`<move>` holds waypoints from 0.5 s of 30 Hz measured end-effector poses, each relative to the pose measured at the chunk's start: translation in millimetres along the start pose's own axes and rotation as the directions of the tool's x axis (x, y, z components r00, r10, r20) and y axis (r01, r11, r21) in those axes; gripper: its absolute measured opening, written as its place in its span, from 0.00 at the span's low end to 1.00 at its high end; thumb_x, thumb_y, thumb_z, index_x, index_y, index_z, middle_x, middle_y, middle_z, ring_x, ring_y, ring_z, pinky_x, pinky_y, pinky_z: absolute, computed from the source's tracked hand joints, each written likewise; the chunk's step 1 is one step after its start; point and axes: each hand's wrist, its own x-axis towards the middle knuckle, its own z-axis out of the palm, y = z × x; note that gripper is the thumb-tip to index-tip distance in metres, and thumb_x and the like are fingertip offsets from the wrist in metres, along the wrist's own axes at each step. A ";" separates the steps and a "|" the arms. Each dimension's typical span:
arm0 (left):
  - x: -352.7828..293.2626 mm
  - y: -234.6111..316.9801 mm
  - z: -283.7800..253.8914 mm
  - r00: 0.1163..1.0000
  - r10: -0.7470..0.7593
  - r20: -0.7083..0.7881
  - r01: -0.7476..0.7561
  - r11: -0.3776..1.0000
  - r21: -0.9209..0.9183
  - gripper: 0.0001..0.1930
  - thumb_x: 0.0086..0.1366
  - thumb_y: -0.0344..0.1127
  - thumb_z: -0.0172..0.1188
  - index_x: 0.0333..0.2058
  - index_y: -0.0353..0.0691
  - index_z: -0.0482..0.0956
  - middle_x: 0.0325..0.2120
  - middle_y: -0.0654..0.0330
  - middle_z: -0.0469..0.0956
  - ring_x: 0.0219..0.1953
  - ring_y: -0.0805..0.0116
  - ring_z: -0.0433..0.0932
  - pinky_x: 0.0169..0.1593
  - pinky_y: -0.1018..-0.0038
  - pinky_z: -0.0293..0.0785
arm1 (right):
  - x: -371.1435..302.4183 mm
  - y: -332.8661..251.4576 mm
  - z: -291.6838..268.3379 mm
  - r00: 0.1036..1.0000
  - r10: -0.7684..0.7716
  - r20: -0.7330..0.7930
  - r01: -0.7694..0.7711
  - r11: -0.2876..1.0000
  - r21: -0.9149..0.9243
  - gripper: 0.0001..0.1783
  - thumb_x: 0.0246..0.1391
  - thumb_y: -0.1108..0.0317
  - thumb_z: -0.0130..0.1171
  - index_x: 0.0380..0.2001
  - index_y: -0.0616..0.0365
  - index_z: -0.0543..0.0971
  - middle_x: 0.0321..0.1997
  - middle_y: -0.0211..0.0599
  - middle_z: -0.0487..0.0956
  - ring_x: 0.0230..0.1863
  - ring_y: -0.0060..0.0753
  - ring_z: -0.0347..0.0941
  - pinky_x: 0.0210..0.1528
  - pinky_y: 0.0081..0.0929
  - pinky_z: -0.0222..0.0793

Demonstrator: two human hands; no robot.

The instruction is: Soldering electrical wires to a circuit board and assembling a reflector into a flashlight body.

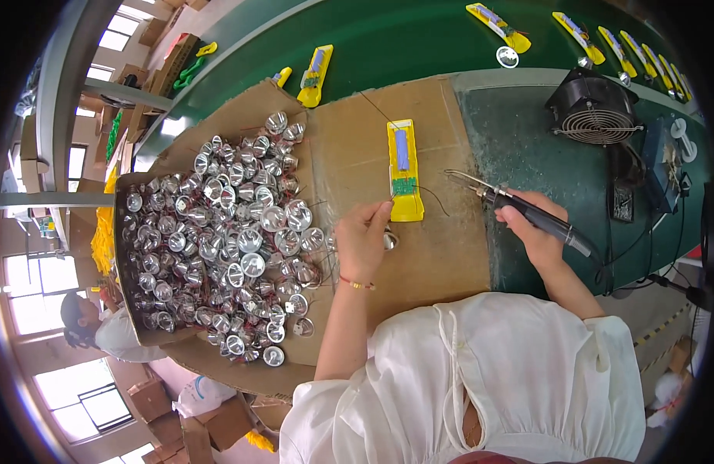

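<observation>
A yellow plastic housing [406,206] lies on the cardboard sheet in front of me, with a blue-purple battery cell [402,149] and a green circuit board [404,185] in it. Thin dark wires stick out from it. Thumb and fingers of my left hand [362,238] are pinched together beside the board. A silvery lamp reflector [390,240] shows partly from under that hand and seems held in it; the fingertips hide any wire between them. My right hand [536,226] grips a black-handled soldering iron [544,220], whose metal tip is to the right of the housing, apart from it.
Many silvery reflectors [251,241] fill a cardboard tray [129,271] on the left. More yellow housings [316,76] lie along the green belt [403,46] at the back. A black fan [593,108] and a blue-grey box [660,166] with cables stand at right. Another person [117,332] is at far left.
</observation>
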 end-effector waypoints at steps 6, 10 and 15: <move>4.2 -11.1 10.0 0.993 0.107 -0.040 -0.106 0.994 0.021 0.09 0.55 0.35 0.60 0.27 0.33 0.79 0.24 0.58 0.73 0.22 0.70 0.71 0.28 0.76 0.66 | -2.2 14.3 19.3 0.994 0.023 0.108 -0.020 0.999 -0.030 0.09 0.47 0.73 0.59 0.33 0.66 0.75 0.26 0.38 0.79 0.27 0.21 0.75 0.29 0.17 0.70; 2.1 -15.9 12.4 0.991 0.121 -0.058 -0.123 0.992 -0.022 0.08 0.55 0.32 0.60 0.25 0.32 0.78 0.25 0.58 0.73 0.22 0.72 0.71 0.27 0.77 0.66 | 3.4 12.9 33.4 0.992 0.038 0.123 -0.036 0.999 -0.023 0.08 0.47 0.73 0.58 0.31 0.65 0.75 0.26 0.37 0.79 0.26 0.21 0.74 0.29 0.17 0.70; 3.6 -8.8 19.9 0.984 0.152 -0.091 -0.149 0.988 0.036 0.07 0.54 0.30 0.60 0.24 0.31 0.77 0.25 0.58 0.72 0.21 0.73 0.71 0.26 0.79 0.67 | 7.9 20.6 44.6 0.985 0.028 0.171 -0.012 0.996 -0.094 0.08 0.50 0.71 0.57 0.30 0.65 0.73 0.24 0.36 0.78 0.25 0.20 0.73 0.28 0.17 0.70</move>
